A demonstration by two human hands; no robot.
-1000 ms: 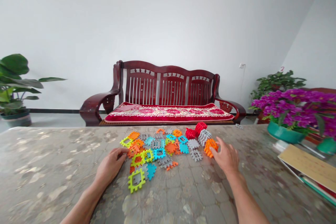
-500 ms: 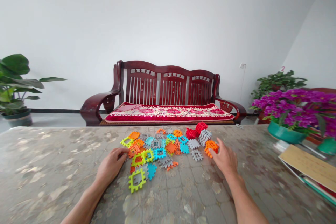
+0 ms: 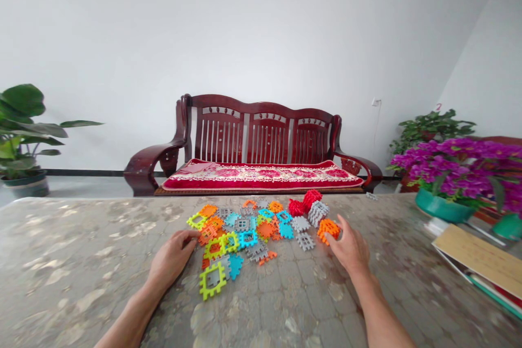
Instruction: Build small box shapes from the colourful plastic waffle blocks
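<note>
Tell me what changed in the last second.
Barely anything. The right hand eased slightly back toward the person, still touching the stack of orange notched plastic tiles. The left hand stayed at the left edge of the mixed pile of coloured plastic tiles. Nothing was lifted or released.

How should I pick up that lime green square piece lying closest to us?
Come down from above and pinch the lime green piece by the frame at its near-left corner. It lies flat on the table, that corner is free, and a blue piece crowds its right side. The left hand is nearest.
</note>
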